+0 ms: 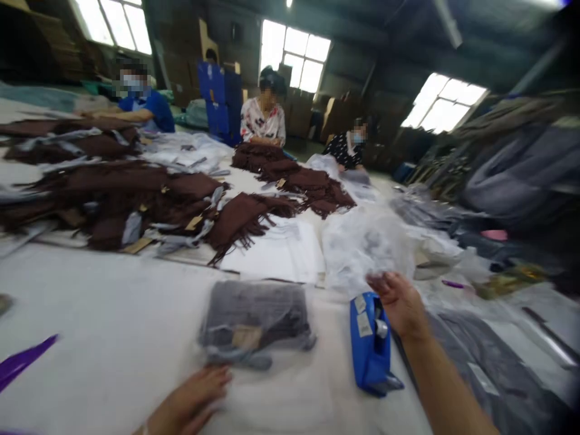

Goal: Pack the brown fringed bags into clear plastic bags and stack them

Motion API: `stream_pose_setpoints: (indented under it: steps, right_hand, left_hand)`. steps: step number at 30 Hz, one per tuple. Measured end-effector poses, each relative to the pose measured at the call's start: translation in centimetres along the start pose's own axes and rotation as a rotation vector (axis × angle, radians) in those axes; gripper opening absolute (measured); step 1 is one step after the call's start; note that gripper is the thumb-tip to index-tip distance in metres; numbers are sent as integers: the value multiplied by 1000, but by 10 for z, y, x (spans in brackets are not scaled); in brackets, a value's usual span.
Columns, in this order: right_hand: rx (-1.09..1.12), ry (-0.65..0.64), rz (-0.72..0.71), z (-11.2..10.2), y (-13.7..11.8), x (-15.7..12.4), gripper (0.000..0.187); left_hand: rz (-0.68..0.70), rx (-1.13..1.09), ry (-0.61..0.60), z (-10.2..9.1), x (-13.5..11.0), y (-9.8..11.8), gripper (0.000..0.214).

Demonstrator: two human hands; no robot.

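Observation:
A folded dark grey scarf (254, 302) in a clear plastic bag lies on the white table in front of me. A tan tag (246, 337) and a pale grey strip (247, 357) show on its near side. My left hand (194, 396) rests at the bag's near left corner, its fingers stretched out flat. To the right stands a blue tape dispenser (369, 347) with a tape roll in it. Over its far end is my right hand (401, 302), fingers loosely bent and somewhat blurred, with nothing visible in them.
Brown fringed scarves (122, 193) with tags lie in heaps across the table. White plastic bags (367, 248) sit behind the dispenser. Grey fabric (493, 362) lies at the right, and a purple strip (27, 361) at the left edge. Several people (263, 118) are at the far side.

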State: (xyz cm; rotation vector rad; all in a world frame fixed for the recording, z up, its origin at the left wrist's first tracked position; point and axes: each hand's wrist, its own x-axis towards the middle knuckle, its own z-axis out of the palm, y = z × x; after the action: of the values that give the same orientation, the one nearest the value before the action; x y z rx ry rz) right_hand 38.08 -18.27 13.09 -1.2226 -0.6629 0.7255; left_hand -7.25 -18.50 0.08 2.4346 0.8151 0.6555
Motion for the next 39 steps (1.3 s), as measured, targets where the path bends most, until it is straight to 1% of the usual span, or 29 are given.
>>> stream_pose_setpoints:
  steps: [1,2,3,5,6,7,9,11,12,14,16,17,19,21,22,23,25,27,29,30,32,33,34,35,36,37,39]
  right_hand:
    - [-19,-42,69,4,1,-25,20]
    - [-72,-110,142,9,1,-50,20]
    - [-135,-199,211,15,3,-74,21]
    - [-251,-408,319,31,6,-118,21]
    - [-284,-503,354,40,8,-137,22]
    - [-296,-574,378,50,10,-153,24]
    - [-279,-649,399,66,15,-175,25]
    - [-262,-665,382,77,19,-185,26]
    - [-265,-661,364,79,21,-186,26]
    - [-295,-632,321,79,23,-184,28]
    - [-317,-561,287,76,26,-183,30]
    - [-311,-516,273,75,28,-183,31]
    - [-269,-446,256,73,37,-188,34]
    - [-223,-407,279,75,50,-197,34]
    - [-196,-380,303,76,58,-203,32]
    - [-156,-335,329,77,66,-208,31]
    - [-39,-187,372,80,79,-216,30]
    - [73,-52,406,82,87,-217,30]
    - [116,10,434,84,88,-212,29]
    - [113,12,444,85,88,-208,30]
    - [76,-38,458,87,89,-203,36]
    - [32,-84,468,89,92,-204,39]
    - [-34,-137,478,91,95,-207,40]
    - [-113,-197,465,95,99,-212,41]
    - [-197,-263,418,98,105,-218,40]
    - [-284,-331,337,102,110,-226,38]
    - [-450,-500,121,109,120,-240,35]
  left_hand:
    - [-84,-102,-81,-9,-3,11,27]
    - [-144,-213,-162,-17,-1,22,27]
    - [-224,-319,-200,-25,7,32,26]
    - [-301,-519,-147,-36,31,50,31]
    - [-305,-600,-131,-38,44,59,33]
    - [-286,-683,-142,-38,55,67,36]
    - [-211,-848,-197,-34,73,81,52]
    - [-138,-1005,-268,-25,81,92,67]
    - [-115,-1054,-307,-21,82,96,68]
    - [-126,-1075,-357,-13,79,102,59]
    - [-206,-1023,-328,-6,73,106,45]
    - [-258,-990,-286,-3,69,107,41]
    - [-341,-936,-195,3,62,108,39]
    - [-368,-872,-168,11,56,108,37]
    - [-363,-830,-177,15,54,108,36]
    - [-344,-776,-199,19,52,107,35]
    - [-258,-619,-230,23,47,102,35]
    - [-111,-432,-216,22,41,94,33]
    - [57,-256,-188,15,32,82,28]
    - [129,-169,-185,10,27,74,27]
    - [217,11,-188,1,15,58,44]
    - [230,99,-172,-1,11,51,50]
    - [232,170,-142,-2,7,43,47]
    - [225,217,-97,-2,5,37,38]
    - [212,232,-46,-2,4,33,31]
    - [192,218,10,-1,5,30,28]
    - [138,142,120,-1,10,29,26]
